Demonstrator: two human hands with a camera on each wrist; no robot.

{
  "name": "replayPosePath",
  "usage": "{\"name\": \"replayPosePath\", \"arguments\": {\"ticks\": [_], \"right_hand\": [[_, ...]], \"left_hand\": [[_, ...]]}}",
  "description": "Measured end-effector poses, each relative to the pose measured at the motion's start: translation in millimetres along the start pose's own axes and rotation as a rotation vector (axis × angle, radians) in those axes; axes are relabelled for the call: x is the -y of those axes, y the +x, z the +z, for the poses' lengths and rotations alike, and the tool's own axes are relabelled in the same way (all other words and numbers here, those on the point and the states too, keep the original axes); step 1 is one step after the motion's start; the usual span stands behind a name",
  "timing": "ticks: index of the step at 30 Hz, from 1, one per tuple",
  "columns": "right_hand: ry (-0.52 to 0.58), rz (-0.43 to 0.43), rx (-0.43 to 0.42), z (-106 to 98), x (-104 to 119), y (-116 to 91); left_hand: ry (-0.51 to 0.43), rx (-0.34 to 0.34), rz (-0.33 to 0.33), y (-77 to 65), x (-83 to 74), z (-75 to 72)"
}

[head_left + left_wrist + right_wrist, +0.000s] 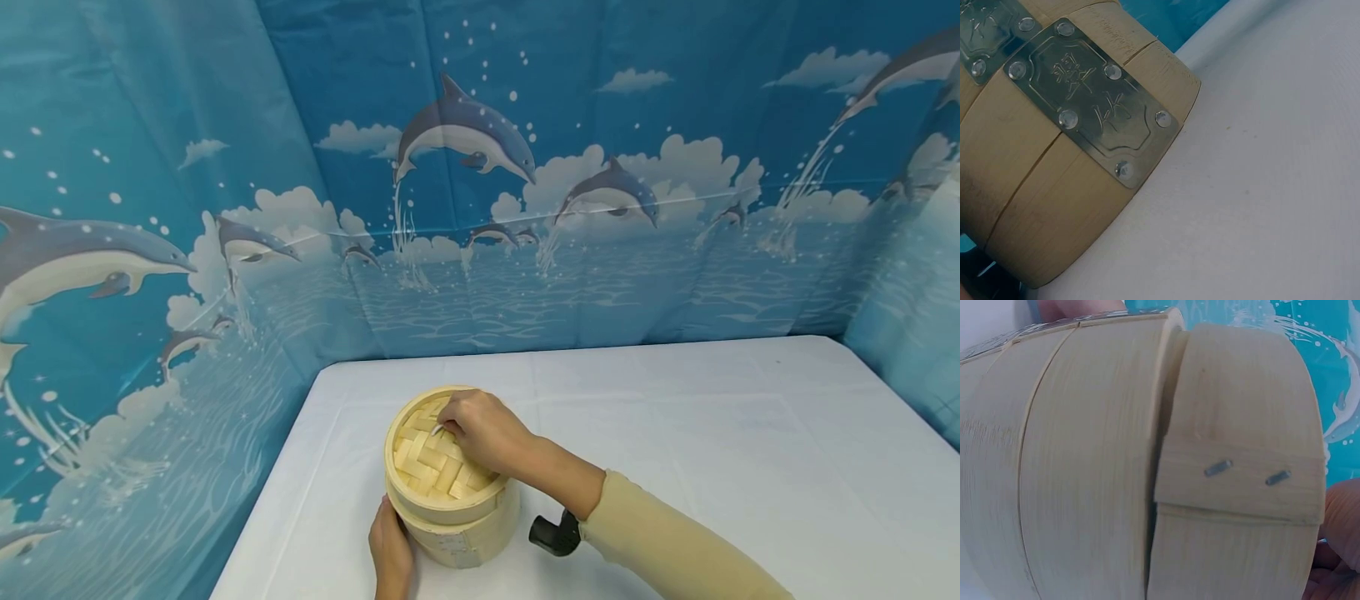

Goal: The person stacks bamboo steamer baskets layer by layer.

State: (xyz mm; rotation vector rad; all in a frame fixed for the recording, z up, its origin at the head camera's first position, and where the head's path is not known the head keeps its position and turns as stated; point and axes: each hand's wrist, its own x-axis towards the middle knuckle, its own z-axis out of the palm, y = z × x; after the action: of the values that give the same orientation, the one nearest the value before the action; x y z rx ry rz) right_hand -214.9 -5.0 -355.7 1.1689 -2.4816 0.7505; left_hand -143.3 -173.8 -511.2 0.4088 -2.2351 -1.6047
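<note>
A round bamboo steamer (480, 533) stands on the white-covered table, with its woven lid (427, 471) on top. My right hand (487, 429) is over the lid with curled fingers, pinching a small pale loop (437, 430) at its middle. In the right wrist view, a narrow dark gap runs between the stapled lid rim (1241, 412) and the steamer body (1091, 444). My left hand (392, 550) rests along the steamer's left side, partly hidden by it. Riveted metal plates with engraved characters, such as this plate (1094, 103), show in the left wrist view.
A black curved object (555, 533) lies right of the steamer, partly under the right sleeve (675, 542). White cloth covers the table (675, 400). A blue dolphin-print curtain (600, 275) hangs along the back and sides.
</note>
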Motion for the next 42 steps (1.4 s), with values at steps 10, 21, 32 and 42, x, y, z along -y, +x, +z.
{"name": "replayPosePath", "arguments": {"ticks": [10,21,32,42], "right_hand": [[-0.006,-0.022,0.003,0.2,1.9,-0.5],[-0.006,-0.026,-0.015,3.5,3.0,-2.6],[0.017,-0.025,-0.018,4.2,7.5,-4.0],[0.012,-0.017,-0.023,6.2,6.5,-4.1]], "left_hand": [[-0.038,-0.003,0.018,0.3,-0.1,0.0],[0.011,-0.005,0.006,0.2,0.7,0.0],[0.03,-0.01,0.008,-1.6,-1.6,0.4],[0.058,-0.017,0.01,-0.8,-0.8,0.1]]}}
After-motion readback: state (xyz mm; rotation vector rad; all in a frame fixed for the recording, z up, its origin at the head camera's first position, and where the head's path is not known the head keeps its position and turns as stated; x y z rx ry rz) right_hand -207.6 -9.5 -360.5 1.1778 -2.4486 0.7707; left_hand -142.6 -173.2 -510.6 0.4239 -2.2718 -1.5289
